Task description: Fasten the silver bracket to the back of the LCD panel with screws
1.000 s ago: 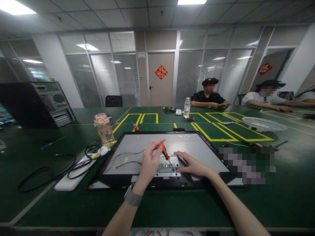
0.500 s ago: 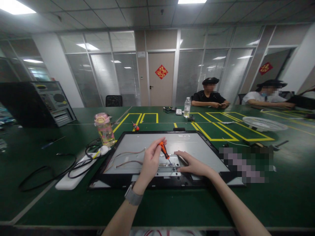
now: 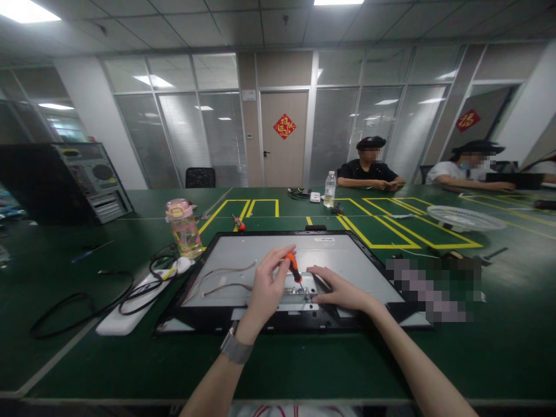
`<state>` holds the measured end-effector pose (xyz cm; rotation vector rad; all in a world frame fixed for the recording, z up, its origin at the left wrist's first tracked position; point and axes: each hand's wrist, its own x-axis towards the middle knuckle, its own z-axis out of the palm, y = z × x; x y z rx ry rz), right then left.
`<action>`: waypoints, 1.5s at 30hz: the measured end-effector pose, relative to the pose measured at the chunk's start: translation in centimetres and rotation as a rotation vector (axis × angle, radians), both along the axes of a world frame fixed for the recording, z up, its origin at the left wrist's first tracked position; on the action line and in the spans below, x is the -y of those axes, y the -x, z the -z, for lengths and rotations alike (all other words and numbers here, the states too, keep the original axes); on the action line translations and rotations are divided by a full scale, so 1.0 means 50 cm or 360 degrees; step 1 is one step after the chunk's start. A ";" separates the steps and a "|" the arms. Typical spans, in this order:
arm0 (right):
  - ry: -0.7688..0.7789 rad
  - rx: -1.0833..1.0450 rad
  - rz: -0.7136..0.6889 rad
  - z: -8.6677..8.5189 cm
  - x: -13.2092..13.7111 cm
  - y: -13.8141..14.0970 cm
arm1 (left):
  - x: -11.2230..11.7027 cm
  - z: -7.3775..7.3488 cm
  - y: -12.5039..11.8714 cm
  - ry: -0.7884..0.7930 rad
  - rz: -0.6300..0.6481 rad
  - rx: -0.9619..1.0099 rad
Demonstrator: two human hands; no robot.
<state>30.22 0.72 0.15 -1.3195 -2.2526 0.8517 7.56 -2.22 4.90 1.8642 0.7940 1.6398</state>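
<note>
My left hand (image 3: pixel 270 278) is closed round the orange and black handle of a screwdriver (image 3: pixel 293 266), which leans with its tip down on a small metal bracket (image 3: pixel 299 291). The bracket sits on the grey back of a flat display panel (image 3: pixel 360 255) with a black frame, lying flat on the table. My right hand (image 3: pixel 341 289) rests at the bracket's right side, fingers and thumb spread apart and touching it. Thin cables (image 3: pixel 221 275) run across the panel to the left of my left hand. The screw under the tip is too small to make out.
A white power strip (image 3: pixel 130 307) with black cords and a pink-lidded bottle (image 3: pixel 181 231) stand at the left, a computer case (image 3: pixel 78 182) beyond. Behind the panel lies a red screwdriver (image 3: pixel 238 223). A clear bottle (image 3: pixel 330 191) stands farther back. Two people sit across the table.
My left hand and the screwdriver have shifted very slightly, the handle turning a little. The right hand stays in place on the bracket.
</note>
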 end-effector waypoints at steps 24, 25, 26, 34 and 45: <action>-0.0002 0.0007 -0.0011 0.007 -0.005 -0.003 | -0.003 0.011 -0.002 0.0089 0.0015 0.0016; 0.0003 0.0018 -0.0010 0.006 -0.004 -0.003 | -0.004 0.011 -0.003 0.0084 -0.0026 0.0005; 0.0004 0.0027 -0.0008 0.004 -0.003 -0.002 | -0.005 0.011 -0.003 0.0075 -0.0076 -0.0005; -0.0007 -0.0001 -0.0007 0.006 -0.005 -0.005 | -0.002 0.005 0.002 0.0047 -0.0088 -0.0037; -0.0005 -0.0012 -0.0003 0.009 -0.005 -0.005 | -0.004 0.009 0.001 0.0071 -0.0058 -0.0030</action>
